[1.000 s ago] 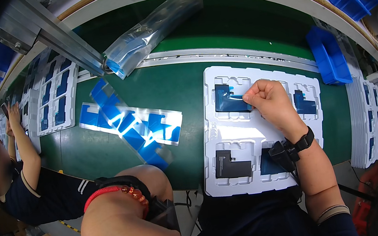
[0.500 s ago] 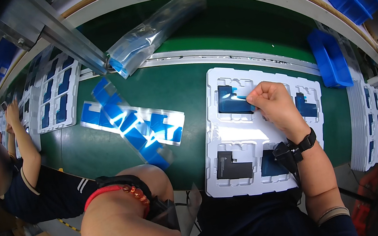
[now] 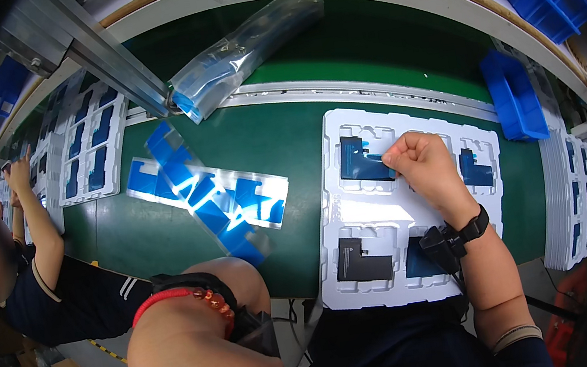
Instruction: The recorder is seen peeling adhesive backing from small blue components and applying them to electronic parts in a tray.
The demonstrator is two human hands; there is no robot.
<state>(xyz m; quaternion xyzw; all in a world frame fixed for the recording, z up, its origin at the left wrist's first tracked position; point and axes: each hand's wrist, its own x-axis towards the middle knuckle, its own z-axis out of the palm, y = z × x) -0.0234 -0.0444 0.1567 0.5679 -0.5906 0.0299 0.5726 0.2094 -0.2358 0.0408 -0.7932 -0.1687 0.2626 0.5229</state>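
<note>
A white moulded tray (image 3: 346, 210) lies before me, with flat, dark L-shaped battery-like pieces in its pockets. My right hand (image 3: 422, 165) is over the upper left pocket. Thumb and forefinger are pinched at the right edge of the upper left piece (image 3: 356, 161), where a thin blue film tab runs to the fingertips. A matte grey piece (image 3: 364, 260) sits in the lower left pocket, a bluish one (image 3: 477, 171) at the upper right. Another piece (image 3: 420, 259) is partly covered by my wrist device. My left hand (image 3: 241, 281) is bent low beside the table edge, its fingers hidden.
Strips of blue and clear film (image 3: 209, 195) lie crossed on the green table (image 3: 286, 128). Behind them rests a clear plastic bag (image 3: 245, 51). A blue bin (image 3: 514, 96) and stacked trays (image 3: 570, 201) stand at right. A co-worker (image 3: 40, 249) sits at left beside other trays.
My right hand stays pinched at the upper left piece and has shifted only slightly. A clear film hanging near my left hand no longer shows. The view has moved a little.
</note>
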